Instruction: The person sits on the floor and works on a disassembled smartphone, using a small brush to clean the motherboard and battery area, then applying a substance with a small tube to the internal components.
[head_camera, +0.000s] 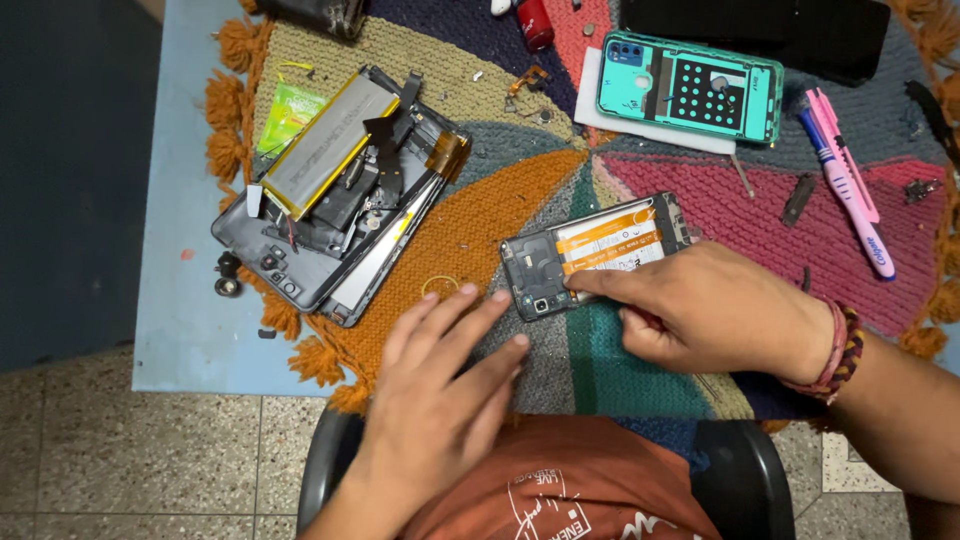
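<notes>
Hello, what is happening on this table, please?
A person is working on an opened phone lying on a knitted mat. The right hand presses a fingertip on it near its battery; the left hand rests flat beside it. A larger dismantled device, a teal phone back and a pink cutter lie around.

A pale blue table (190, 330) is seen from above, largely covered by a multicoloured knitted mat (470, 225) with orange tassels. Laid on the mat are an opened smartphone (595, 255), a larger dismantled device (335, 200) with its silver battery (325, 145) lifted, a teal phone back cover (690, 88) and a pink utility knife (850, 180). A small black part (228, 275) rests on the bare tabletop.
</notes>
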